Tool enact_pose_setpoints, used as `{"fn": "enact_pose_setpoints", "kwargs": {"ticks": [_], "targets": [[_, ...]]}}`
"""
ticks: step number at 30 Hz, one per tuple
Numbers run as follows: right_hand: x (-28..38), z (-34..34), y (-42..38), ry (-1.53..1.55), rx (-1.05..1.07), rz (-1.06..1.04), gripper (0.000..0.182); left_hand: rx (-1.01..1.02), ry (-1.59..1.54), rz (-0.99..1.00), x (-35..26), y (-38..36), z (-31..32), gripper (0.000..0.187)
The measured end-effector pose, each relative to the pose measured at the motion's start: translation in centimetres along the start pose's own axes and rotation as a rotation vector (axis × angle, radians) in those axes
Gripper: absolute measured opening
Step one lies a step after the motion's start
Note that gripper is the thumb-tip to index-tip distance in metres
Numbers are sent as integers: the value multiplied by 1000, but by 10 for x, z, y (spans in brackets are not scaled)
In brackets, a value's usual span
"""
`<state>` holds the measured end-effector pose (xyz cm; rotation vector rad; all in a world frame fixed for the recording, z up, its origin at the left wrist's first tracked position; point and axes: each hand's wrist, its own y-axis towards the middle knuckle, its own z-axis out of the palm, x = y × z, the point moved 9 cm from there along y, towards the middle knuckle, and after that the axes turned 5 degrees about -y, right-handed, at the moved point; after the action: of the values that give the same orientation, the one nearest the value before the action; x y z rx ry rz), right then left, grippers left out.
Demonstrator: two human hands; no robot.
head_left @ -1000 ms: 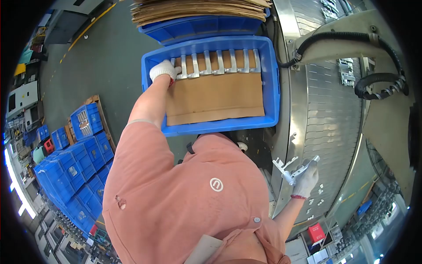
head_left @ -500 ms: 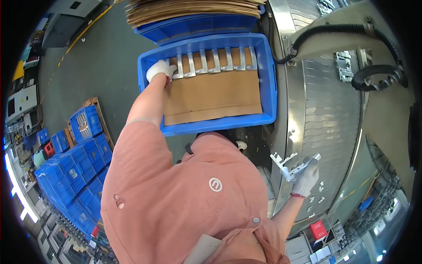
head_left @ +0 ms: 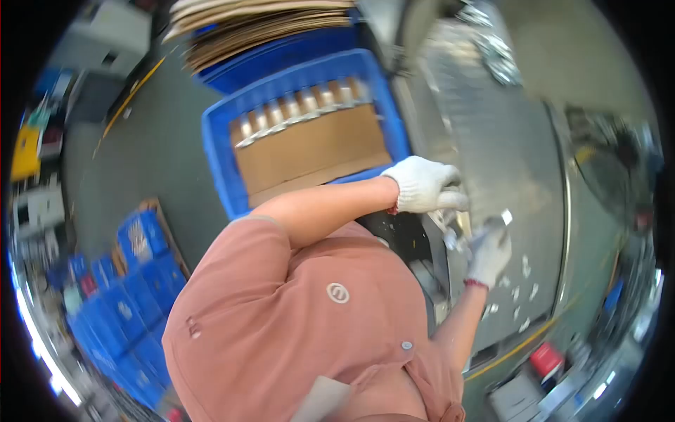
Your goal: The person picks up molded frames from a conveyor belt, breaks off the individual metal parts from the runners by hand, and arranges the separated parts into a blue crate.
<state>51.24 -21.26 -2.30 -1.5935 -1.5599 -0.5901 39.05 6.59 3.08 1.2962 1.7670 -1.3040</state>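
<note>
Both my hands wear white gloves. My right hand (head_left: 489, 254) is closed around a metal part (head_left: 453, 235), whose light end sticks out past the fingers. Just above that part is my left hand (head_left: 426, 185), its fingers curled at the part's upper end; motion blur softens the contact. In the blue bin (head_left: 214, 165), a row of several silvery metal pieces (head_left: 292, 107) lies along the far side on a brown cardboard sheet (head_left: 316, 148).
A metal conveyor (head_left: 506, 162) runs along the right, with small scraps (head_left: 524, 292) near its front and shiny parts (head_left: 498, 60) farther back. Stacked cardboard sheets (head_left: 267, 32) stand behind the bin. Blue crates (head_left: 133, 302) are stacked at the left.
My left hand has let go of a piece in the bin and moved right to the part in my right hand. The view has turned, shifting the bin left.
</note>
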Motion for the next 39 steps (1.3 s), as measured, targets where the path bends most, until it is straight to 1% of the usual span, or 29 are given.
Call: {"fn": "enact_pose_setpoints", "kwargs": {"ticks": [1, 2, 3, 4, 5, 6, 7, 8, 9, 11, 12, 13, 15, 16, 18, 19, 20, 23, 24, 26, 29, 31, 32, 34, 35, 36, 37, 38, 39], "targets": [[-1, -7, -7, 81, 25, 100, 45, 137, 50, 28, -23, 15, 30, 67], [-1, -13, -21, 172, 31, 201, 45, 187, 118, 60, -43, 23, 56, 66], [8, -32, -25, 52, -32, 27, 44, 238, 188, 95, -58, 26, 79, 65], [10, -56, -27, -242, -183, -155, 44, 223, 246, 187, -61, 40, 103, 65], [-18, -71, -23, -234, -251, -132, 46, 203, 297, 273, -63, 52, 127, 66], [-14, -83, -30, -232, -148, -95, 51, 216, 389, 257, -80, 52, 143, 52], [-28, -96, -32, -285, -208, -105, 53, 216, 484, 236, -94, 49, 159, 41], [-41, -110, -35, -178, -230, -121, 62, 252, 538, 270, -105, 47, 183, 38], [-66, -123, -33, -96, -199, -39, 67, 274, 593, 300, -114, 49, 205, 36], [-112, -136, -33, 77, -116, 96, 77, 329, 718, 387, -126, 55, 244, 34], [-125, -147, -38, 136, -133, 82, 89, 363, 786, 452, -132, 54, 262, 34], [-142, -153, -42, 188, -113, 110, 90, 397, 849, 511, -137, 54, 279, 33], [-169, -167, -51, 287, -70, 154, 92, 471, 875, 558, -148, 54, 307, 34], [-175, -177, -54, 210, -73, 116, 94, 502, 883, 580, -154, 54, 319, 34], [-185, -192, -57, 102, -45, 25, 99, 535, 844, 488, -159, 57, 336, 37], [-201, -192, -54, 162, -1, 123, 99, 547, 827, 438, -159, 56, 342, 40], [-216, -193, -52, 219, 38, 224, 99, 539, 810, 488, -157, 59, 350, 46], [-189, -219, -62, 173, -59, 190, 96, 446, 668, 375, -161, 74, 354, 57], [-178, -226, -74, 204, -83, 274, 90, 457, 597, 370, -167, 76, 355, 67], [-185, -229, -73, 82, -170, 7, 87, 568, 679, 371, -173, 76, 358, 65], [-206, -212, -68, 155, -156, 5, 80, 687, 739, 421, -195, 64, 353, 62], [-195, -195, -78, 459, -5, 356, 81, 724, 721, 470, -196, 65, 346, 63], [-191, -192, -74, 432, 25, 366, 87, 705, 697, 516, -196, 68, 340, 63], [-178, -198, -65, 196, -107, 268, 93, 655, 647, 593, -184, 77, 329, 62], [-169, -199, -59, 79, -166, 217, 95, 624, 662, 593, -174, 90, 326, 61], [-159, -199, -54, 22, -172, 284, 98, 595, 677, 586, -169, 100, 323, 61], [-151, -196, -54, 46, -191, 311, 97, 567, 689, 572, -162, 107, 317, 61], [-144, -193, -52, 68, -213, 335, 96, 607, 685, 591, -156, 111, 313, 59], [-140, -190, -50, 89, -237, 359, 95, 646, 680, 612, -167, 108, 303, 58]]}}
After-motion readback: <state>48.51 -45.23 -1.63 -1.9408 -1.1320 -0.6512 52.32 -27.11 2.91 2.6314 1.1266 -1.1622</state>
